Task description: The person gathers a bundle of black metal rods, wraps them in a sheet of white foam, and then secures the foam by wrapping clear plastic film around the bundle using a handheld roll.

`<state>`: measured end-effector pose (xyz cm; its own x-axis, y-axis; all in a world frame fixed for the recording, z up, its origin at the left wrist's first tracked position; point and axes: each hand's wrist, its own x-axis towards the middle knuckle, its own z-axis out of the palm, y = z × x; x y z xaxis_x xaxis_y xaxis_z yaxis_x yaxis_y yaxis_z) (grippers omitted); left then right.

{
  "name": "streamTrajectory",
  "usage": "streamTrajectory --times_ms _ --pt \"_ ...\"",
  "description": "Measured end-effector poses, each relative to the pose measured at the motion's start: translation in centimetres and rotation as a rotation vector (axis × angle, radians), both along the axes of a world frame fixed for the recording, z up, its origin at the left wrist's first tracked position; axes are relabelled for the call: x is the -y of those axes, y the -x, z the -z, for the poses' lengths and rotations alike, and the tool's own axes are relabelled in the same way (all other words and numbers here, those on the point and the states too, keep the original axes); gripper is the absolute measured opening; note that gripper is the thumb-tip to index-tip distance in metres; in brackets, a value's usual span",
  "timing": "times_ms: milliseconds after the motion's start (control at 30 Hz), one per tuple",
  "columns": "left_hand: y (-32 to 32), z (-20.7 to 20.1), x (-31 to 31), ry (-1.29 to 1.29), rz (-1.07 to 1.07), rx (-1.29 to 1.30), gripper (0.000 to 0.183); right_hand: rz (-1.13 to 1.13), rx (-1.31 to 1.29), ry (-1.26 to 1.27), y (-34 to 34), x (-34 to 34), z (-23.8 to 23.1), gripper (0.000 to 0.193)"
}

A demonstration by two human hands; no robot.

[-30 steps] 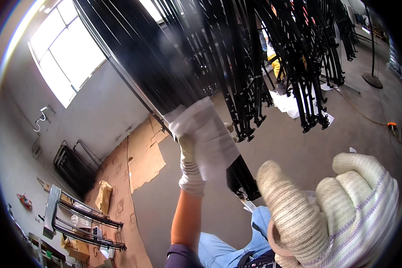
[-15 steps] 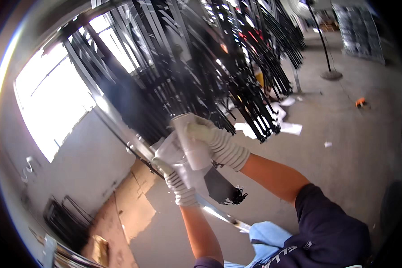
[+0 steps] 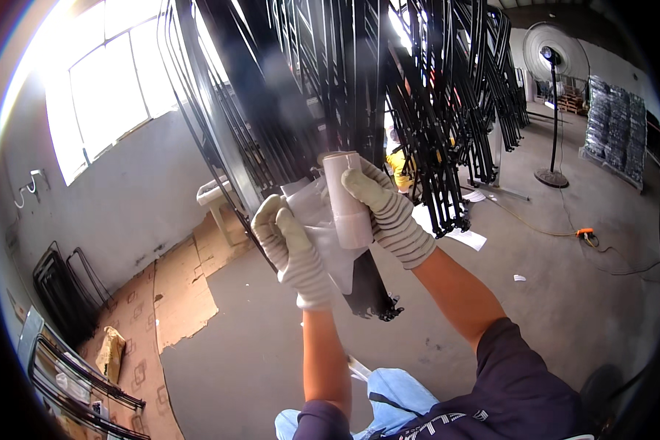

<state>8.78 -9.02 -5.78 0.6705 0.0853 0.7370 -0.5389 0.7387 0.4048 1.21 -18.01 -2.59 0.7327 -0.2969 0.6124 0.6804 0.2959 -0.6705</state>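
Both hands wear white knit gloves and are raised in front of a hanging black metal frame (image 3: 367,282). My right hand (image 3: 385,213) grips a white roll (image 3: 346,199) of wrapping material, held upright against the frame. My left hand (image 3: 292,246) presses a loose sheet of the translucent white wrap (image 3: 323,235) against the frame's lower part. The two hands sit side by side, almost touching. The frame's bottom end shows dark and bare below the wrap.
Many black metal frames (image 3: 433,95) hang in rows overhead and behind. Flattened cardboard (image 3: 176,286) lies on the concrete floor at left, near more frames leaning on the wall (image 3: 66,290). A standing fan (image 3: 554,88) and an orange cable (image 3: 583,233) are at right.
My right hand came in from the lower right and took the white roll up to the frame beside my left hand. The view tilted upward toward the hanging frames.
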Motion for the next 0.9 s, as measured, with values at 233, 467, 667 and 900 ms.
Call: streamTrajectory --times_ms 233,467,667,900 --pt "0.8 -0.6 -0.2 -0.176 0.269 0.022 0.018 0.088 -0.026 0.148 0.9 -0.8 -1.1 0.042" --pt "-0.4 0.2 0.3 0.041 0.491 -0.075 0.024 0.756 -0.338 0.514 0.0 -3.9 -1.9 0.07" --pt "0.0 -0.7 0.9 -0.175 0.099 -0.075 0.014 0.483 -0.435 0.368 2.1 -1.3 -3.7 0.054" --pt "1.0 -1.3 -0.8 -0.142 0.392 -0.099 0.02 0.137 -0.229 0.266 2.7 -0.3 -2.3 0.047"
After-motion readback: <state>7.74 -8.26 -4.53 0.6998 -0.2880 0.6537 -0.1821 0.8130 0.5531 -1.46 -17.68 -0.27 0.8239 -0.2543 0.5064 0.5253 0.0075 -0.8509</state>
